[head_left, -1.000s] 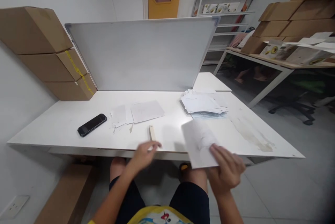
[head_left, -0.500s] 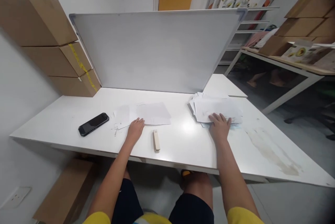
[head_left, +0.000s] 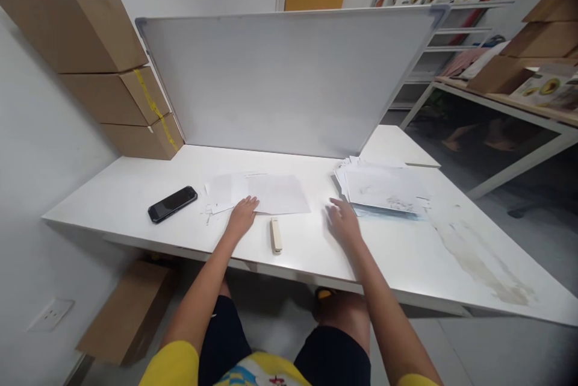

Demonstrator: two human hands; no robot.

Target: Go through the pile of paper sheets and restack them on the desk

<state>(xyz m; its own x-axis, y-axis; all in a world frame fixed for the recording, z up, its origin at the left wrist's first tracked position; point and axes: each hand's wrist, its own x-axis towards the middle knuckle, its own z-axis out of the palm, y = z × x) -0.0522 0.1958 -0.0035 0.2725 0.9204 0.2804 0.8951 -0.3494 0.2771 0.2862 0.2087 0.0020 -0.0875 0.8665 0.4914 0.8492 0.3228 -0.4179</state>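
My left hand [head_left: 244, 212] lies flat with its fingers on the near edge of some loose white paper sheets [head_left: 284, 192]. A cream stapler [head_left: 276, 236] rests on the table just right of that hand. My right hand [head_left: 344, 220] is over the bare tabletop between the stapler and a thick paper stack [head_left: 383, 186]. Its fingers are apart and hold nothing, a little left of the stack. The stack's sheets are uneven, with dark marks on the top one.
A black phone [head_left: 173, 204] lies left of the sheets. Behind them a whiteboard [head_left: 289, 85] stands on the white table [head_left: 316, 253]. Cardboard boxes [head_left: 121, 97] are piled at the left. Further right is another table [head_left: 506, 103] with boxes; a person's feet show beneath it.
My right hand has come off the paper stack and moved left over the table. My left hand stays on the sheets. The view has shifted slightly.
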